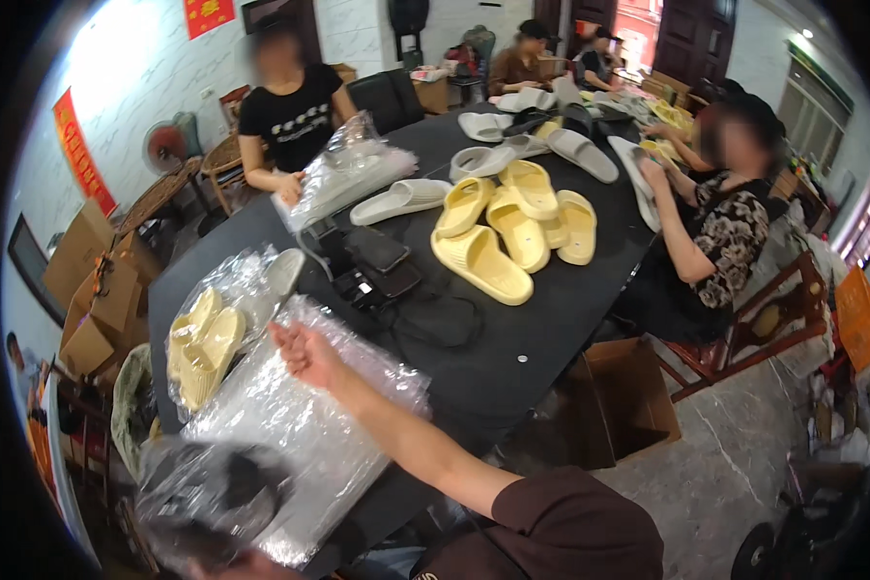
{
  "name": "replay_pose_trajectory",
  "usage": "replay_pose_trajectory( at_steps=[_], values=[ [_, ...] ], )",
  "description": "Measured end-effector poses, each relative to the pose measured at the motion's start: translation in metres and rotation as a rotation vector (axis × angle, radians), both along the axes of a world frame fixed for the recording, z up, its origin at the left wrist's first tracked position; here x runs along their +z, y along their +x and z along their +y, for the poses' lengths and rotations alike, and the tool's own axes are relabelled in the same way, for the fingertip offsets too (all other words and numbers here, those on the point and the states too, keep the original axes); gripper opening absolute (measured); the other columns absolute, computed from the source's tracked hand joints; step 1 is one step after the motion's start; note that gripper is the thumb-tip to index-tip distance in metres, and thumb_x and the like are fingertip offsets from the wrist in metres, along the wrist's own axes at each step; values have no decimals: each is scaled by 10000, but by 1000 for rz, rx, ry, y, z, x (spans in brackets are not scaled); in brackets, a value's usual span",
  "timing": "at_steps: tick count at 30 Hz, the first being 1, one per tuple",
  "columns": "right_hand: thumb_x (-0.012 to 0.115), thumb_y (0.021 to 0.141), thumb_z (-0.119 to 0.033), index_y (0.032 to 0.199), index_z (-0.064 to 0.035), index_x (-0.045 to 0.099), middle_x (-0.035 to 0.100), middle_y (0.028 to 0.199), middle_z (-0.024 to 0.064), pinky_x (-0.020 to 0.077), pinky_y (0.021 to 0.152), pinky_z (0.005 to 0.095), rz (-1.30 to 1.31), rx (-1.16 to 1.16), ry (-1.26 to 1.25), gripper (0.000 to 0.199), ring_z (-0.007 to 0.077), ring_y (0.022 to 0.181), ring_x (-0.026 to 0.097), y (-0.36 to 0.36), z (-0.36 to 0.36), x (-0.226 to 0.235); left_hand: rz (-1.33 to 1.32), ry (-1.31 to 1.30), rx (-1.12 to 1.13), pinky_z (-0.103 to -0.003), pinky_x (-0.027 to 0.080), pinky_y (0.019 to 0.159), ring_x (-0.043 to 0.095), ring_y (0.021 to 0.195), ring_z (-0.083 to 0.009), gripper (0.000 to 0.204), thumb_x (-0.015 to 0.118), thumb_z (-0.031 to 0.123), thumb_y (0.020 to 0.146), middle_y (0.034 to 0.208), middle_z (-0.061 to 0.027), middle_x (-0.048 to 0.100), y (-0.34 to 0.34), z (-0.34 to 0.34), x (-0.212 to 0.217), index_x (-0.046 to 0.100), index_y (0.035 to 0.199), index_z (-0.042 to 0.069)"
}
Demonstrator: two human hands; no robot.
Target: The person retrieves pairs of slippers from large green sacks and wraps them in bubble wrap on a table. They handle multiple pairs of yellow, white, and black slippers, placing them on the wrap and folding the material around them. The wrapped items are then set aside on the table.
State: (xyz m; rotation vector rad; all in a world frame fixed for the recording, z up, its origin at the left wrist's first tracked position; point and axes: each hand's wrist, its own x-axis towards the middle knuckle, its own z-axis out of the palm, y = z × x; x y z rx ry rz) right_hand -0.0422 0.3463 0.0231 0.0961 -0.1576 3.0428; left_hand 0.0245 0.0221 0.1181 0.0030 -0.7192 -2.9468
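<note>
At the lower edge, my left hand (237,565) shows only in part, its fingers mostly covered by a clear plastic bag (179,488) that it holds. A dark shape shows through that bag; I cannot tell whether it lies inside or behind. My right arm reaches across the table, and my right hand (307,356) hovers over a stack of clear plastic bags (290,411) with its fingers loosely bent and nothing visible in them. Beyond the stack, to the left, lie yellow slippers (211,353) in clear plastic. A grey slipper (285,273) rests beside them.
Yellow slippers (483,266) are heaped mid-table, with grey slippers (582,155) farther back. Black pouches (382,256) lie nearer. A person (290,121) across the table handles plastic bags (358,174); another person (725,213) at right holds a grey slipper. An open cardboard box (628,401) stands below.
</note>
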Motion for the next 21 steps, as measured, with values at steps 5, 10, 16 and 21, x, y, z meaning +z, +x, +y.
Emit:
replay_pose_trajectory(
  at_steps=[5, 10, 16, 21],
  values=[
    [576, 889, -219, 1104, -103, 583, 472, 616, -83, 208, 348, 174, 8, -294, 154, 244, 3, 413, 275, 44, 34, 52, -336, -256, -438, -365, 449, 927, 567, 962, -197, 322, 628, 237, 864, 992, -66, 591, 1, -16, -128, 549, 1123, 63],
    [477, 931, -180, 1240, 25, 471, 573, 785, -4, 270, 393, 206, 171, -104, -128, 371, 53, 465, 323, 51, 40, 42, -301, -218, -292, -371, 372, 1046, 491, 1139, -258, 419, 567, 116, 875, 1158, -140, 511, 62, -9, -67, 422, 1240, -29],
    [435, 961, -238, 1184, -14, 542, 541, 660, -28, 244, 391, 217, 360, 29, -321, 333, 70, 423, 311, 79, -29, 115, -129, -397, -313, -391, 445, 920, 538, 1069, -281, 377, 541, 61, 876, 1107, -134, 553, 114, -5, -49, 430, 1231, -1],
    [414, 986, -355, 673, -126, 675, 325, 405, -77, 149, 393, 214, 779, 39, -332, 467, 38, 363, 213, 96, -17, 154, 640, -1397, 151, -383, 477, 801, 607, 877, -305, 157, 602, 34, 832, 926, -132, 633, 79, 43, -62, 603, 988, 11]
  ],
)
